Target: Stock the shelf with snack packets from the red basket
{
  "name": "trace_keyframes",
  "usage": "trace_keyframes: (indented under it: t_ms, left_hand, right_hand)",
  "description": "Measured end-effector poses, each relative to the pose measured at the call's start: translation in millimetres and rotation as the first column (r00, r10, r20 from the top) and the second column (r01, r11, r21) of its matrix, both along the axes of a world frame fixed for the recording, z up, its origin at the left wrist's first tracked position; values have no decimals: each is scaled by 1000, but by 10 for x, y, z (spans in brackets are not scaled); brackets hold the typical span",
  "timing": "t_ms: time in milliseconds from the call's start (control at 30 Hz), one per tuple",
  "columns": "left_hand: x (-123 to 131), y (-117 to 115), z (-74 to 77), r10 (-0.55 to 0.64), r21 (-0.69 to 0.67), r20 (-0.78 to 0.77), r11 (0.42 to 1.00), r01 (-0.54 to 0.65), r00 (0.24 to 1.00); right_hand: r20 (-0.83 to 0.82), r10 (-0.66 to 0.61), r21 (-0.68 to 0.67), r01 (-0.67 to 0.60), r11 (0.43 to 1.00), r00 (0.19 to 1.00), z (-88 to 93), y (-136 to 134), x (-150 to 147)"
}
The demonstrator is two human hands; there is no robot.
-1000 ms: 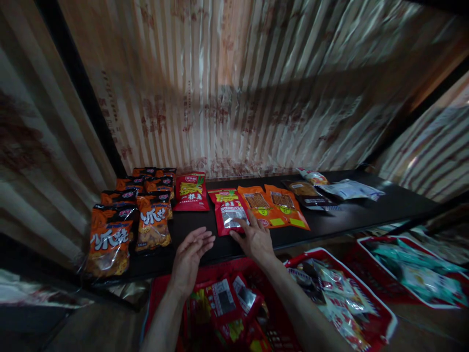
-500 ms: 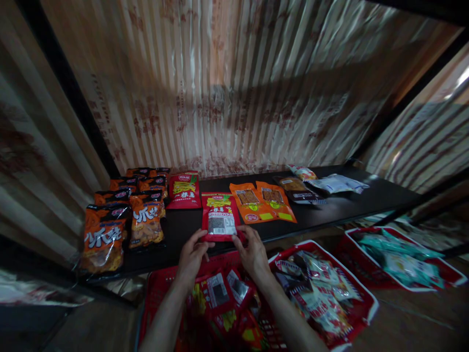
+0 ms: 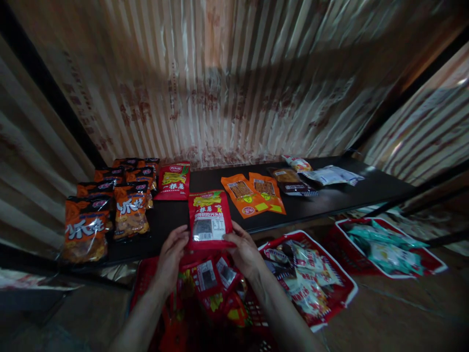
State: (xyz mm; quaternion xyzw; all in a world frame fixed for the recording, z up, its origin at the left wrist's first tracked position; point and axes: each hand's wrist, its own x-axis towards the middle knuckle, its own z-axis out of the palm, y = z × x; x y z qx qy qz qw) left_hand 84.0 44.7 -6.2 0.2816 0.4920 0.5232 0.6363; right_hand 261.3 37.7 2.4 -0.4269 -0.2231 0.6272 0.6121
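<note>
A red snack bag [image 3: 209, 211], its label and barcode side facing me, is tilted up over the front edge of the black shelf. My right hand [image 3: 246, 250] pinches its lower right corner, thumb on the front. My left hand [image 3: 172, 256] is beside the bag's left edge, fingers loosely bent and apart, not gripping it. A similar red bag [image 3: 174, 182] lies behind on the shelf, next to several orange-and-black snack bags [image 3: 88, 230] at the left. Below my hands, a red basket [image 3: 141, 283] holds more red bags [image 3: 207, 277].
Two orange packets [image 3: 254, 195] lie right of the held bag on the black shelf [image 3: 318, 201]. Further right are a brown packet [image 3: 289, 182] and a white one [image 3: 333, 175]. Two more red baskets [image 3: 346, 288] [image 3: 436, 261] with packets stand below. Corrugated sheeting [image 3: 220, 107] forms the back.
The held red bag has lifted and tilted toward me. My left hand has come off its lower left corner to its side. The view has shifted slightly.
</note>
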Motion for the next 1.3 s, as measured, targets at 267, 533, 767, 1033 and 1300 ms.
trace_keyframes:
  t_ms: [267, 533, 767, 1033, 1300]
  left_hand:
    - [75, 0, 156, -30, -39, 196, 999, 38, 980]
    - [103, -23, 165, -102, 37, 200, 995, 97, 974]
    - [17, -36, 174, -134, 50, 126, 990, 129, 983]
    - [-13, -111, 88, -297, 15, 65, 955, 297, 953]
    - [-56, -95, 126, -227, 92, 81, 971, 219, 971]
  right_hand:
    - [-170, 164, 33, -160, 987, 972, -17, -4, 113]
    - [-47, 285, 5, -285, 959, 958, -6, -132, 164]
    - [-35, 271, -26, -272, 962, 962, 9, -133, 87]
    - [-64, 136, -78, -141, 987, 989, -4, -107, 23]
    - [-35, 161, -117, -164, 980, 986, -28, -114, -6]
